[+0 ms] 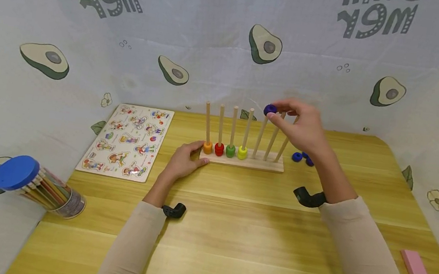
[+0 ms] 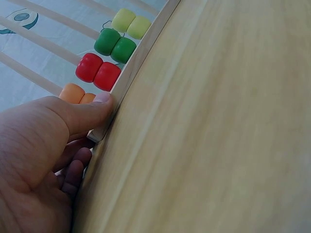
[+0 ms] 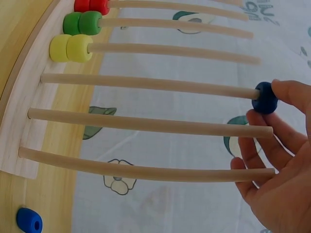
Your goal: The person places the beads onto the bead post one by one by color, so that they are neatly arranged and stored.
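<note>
A wooden peg rack (image 1: pixel 261 165) stands on the table with a row of upright pegs. Orange beads (image 1: pixel 207 148), red beads (image 1: pixel 219 149), green beads (image 1: pixel 230 151) and yellow beads (image 2: pixel 123 20) sit low on its four left pegs, in pairs. My right hand (image 1: pixel 302 124) pinches a dark blue bead (image 3: pixel 265 98) between thumb and finger, at the tip of the fifth peg (image 3: pixel 146 84). The two pegs to its right are bare. At the rack's left end, my left hand (image 1: pixel 185 160) grips the base, thumb on the front edge and fingers behind.
Several loose blue beads (image 1: pixel 297 157) lie right of the rack. On the left are a picture puzzle board (image 1: pixel 119 142) and a blue-lidded tub of pencils (image 1: pixel 47 191). A pink block (image 1: pixel 416 266) lies at the right. A printed cloth (image 1: pixel 222 49) hangs behind the table.
</note>
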